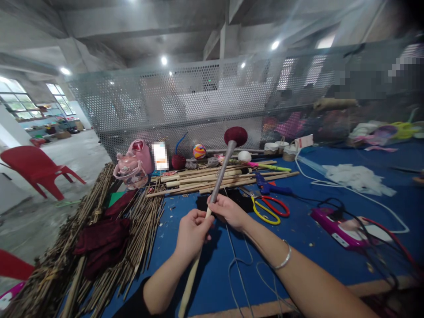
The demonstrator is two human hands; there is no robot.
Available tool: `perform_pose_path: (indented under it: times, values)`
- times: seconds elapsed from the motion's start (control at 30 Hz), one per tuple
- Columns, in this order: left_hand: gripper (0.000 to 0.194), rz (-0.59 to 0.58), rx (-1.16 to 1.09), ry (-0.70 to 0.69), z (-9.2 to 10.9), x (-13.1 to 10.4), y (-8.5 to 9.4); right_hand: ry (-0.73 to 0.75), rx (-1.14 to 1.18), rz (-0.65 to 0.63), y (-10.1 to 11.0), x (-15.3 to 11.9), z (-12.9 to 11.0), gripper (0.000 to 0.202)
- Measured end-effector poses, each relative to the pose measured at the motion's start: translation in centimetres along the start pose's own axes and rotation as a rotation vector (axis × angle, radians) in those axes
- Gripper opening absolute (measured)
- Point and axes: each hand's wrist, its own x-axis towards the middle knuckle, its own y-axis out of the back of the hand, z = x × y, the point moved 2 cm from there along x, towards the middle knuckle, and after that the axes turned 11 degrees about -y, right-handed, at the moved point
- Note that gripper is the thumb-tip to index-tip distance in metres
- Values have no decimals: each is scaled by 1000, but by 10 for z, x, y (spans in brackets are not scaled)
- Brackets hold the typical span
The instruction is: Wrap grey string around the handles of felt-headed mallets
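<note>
A wooden stick [191, 280] slants up from the table's front edge, its upper part wrapped in grey cord [222, 172]. On its top end sits a dark red padded head [236, 136]. My left hand [194, 234] is closed round the bare wood just below the wrapping. Higher up, my right hand [228, 212] pinches the stick at the lower end of the grey wrapping. Loose grey cord [234, 256] hangs from near my right hand and lies in loops on the blue table [212, 287]. A silver bangle [285, 255] is on my right wrist.
Scissors [267, 212] with red and yellow handles and a blue glue gun [265, 183] lie right of my hands. Beyond are wooden sticks [185, 181] and a mesh screen [185, 101]. Thin twigs [142, 238] cover the left; a purple power strip [341, 227] is right.
</note>
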Motion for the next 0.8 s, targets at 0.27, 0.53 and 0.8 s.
perform_pose_path:
  times: [0.27, 0.53, 0.8]
  values:
    - [36, -160, -318, 263, -3, 1, -2, 10, -45, -5, 3, 0, 0, 27]
    - [22, 24, 345, -162, 2, -1, 5, 58, -163, 159, 3, 7, 8, 25]
    - [35, -168, -265, 248, 2, 2, -1, -90, 115, -49, 1, 1, 3, 30]
